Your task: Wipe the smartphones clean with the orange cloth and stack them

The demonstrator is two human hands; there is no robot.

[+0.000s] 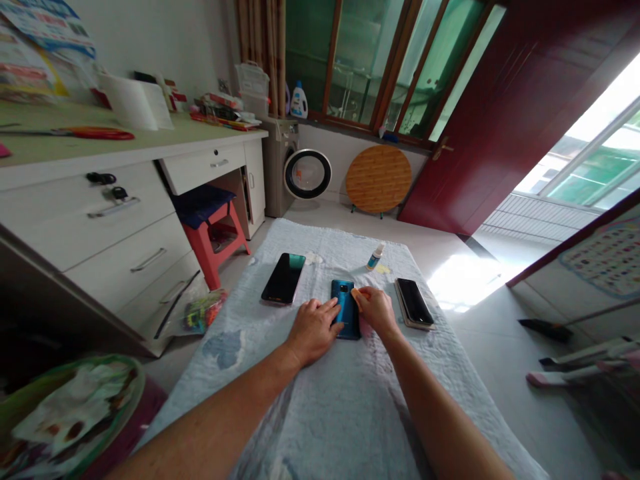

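Observation:
A blue smartphone (347,320) lies back side up on the cloth-covered table, its dark camera block toward the far end. My left hand (315,327) rests against its left side, fingers and thumb apart and lying on the phone's back. In my right hand (375,310) the fingers are pinched on a small orange piece (355,293), pressed at the phone's upper right edge; its exact kind is hard to make out. To the left lies a larger black-screened phone (284,279). Another dark-screened phone (415,303) sits to the right on a pale, flat object.
A small spray bottle (375,256) stands on the light blue tablecloth (345,413) beyond my right hand. Left of the table are a bin (145,393) with waste, a red stool (215,233) and a white desk (120,227). A broom head (545,329) lies at right.

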